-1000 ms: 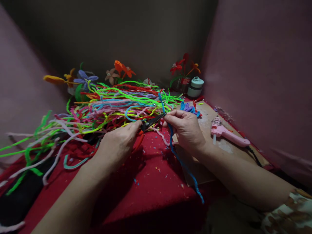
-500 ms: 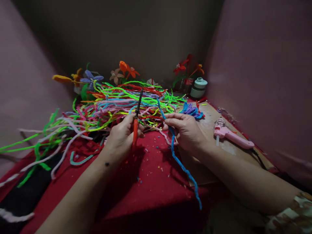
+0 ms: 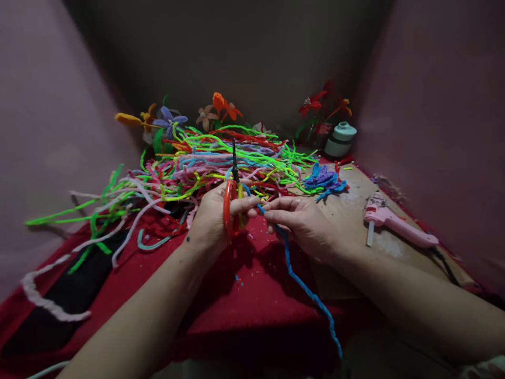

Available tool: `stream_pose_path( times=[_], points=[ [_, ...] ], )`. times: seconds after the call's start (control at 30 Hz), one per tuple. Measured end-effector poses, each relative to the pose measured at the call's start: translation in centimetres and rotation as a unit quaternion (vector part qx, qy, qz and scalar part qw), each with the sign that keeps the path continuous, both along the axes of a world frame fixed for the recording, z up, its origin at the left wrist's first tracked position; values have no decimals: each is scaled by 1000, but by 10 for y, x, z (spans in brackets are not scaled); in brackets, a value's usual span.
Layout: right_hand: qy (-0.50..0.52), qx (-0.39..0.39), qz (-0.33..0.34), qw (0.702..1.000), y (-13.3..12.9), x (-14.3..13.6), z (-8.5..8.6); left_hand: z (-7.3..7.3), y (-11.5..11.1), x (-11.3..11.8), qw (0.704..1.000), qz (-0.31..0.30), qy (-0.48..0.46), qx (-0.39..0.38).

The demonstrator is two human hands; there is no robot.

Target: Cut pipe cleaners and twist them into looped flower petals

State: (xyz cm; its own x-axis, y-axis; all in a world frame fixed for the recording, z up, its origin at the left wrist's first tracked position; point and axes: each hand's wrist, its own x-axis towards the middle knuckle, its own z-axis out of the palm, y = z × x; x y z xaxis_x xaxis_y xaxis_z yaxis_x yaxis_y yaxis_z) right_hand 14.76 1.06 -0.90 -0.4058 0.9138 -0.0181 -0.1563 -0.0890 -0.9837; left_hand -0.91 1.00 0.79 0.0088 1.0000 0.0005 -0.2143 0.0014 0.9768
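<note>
My left hand (image 3: 211, 213) is closed around a pair of scissors (image 3: 228, 208) with orange handles, its dark blades pointing up and away from me. The left thumb and fingertips are at the upper part of a blue pipe cleaner (image 3: 292, 269); whether they pinch it I cannot tell. Close beside them, my right hand (image 3: 310, 223) pinches the same pipe cleaner between thumb and fingers. Its long, wavy tail hangs down to the right, past the front edge of the red-covered table (image 3: 236, 316).
Behind my hands lies a pile of coloured pipe cleaners (image 3: 221, 163). On the right, a blue and purple fuzzy flower (image 3: 323, 179) and a pink glue gun (image 3: 398, 223) rest on a brown board (image 3: 343, 279). A pale green bottle (image 3: 341, 139) stands behind.
My hands have come together, bringing the blue pipe cleaner's upper part to the left hand. The scissors have turned, showing their handle loops. The view has shifted left.
</note>
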Motion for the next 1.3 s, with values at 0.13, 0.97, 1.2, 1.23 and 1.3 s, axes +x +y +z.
stream_pose_path(
  times=[0.13, 0.97, 1.2, 1.23, 1.3],
  points=[
    [-16, 22, 11, 1000, 1, 1, -1, 6, -5, 5, 1000, -11, 6, -17],
    [42, -73, 44, 995, 1, 0, -1, 1, -4, 1, 998, 2, -49, 37],
    [47, -77, 43, 995, 1, 0, -1, -2, -2, -1, 998, -4, -38, 54],
    [47, -78, 46, 995, 1, 0, -1, -2, -2, -1, 998, -5, -34, 57],
    [49, -82, 52, 994, 1, 0, -1, -3, -1, -2, 998, -3, -30, 61]
  ],
)
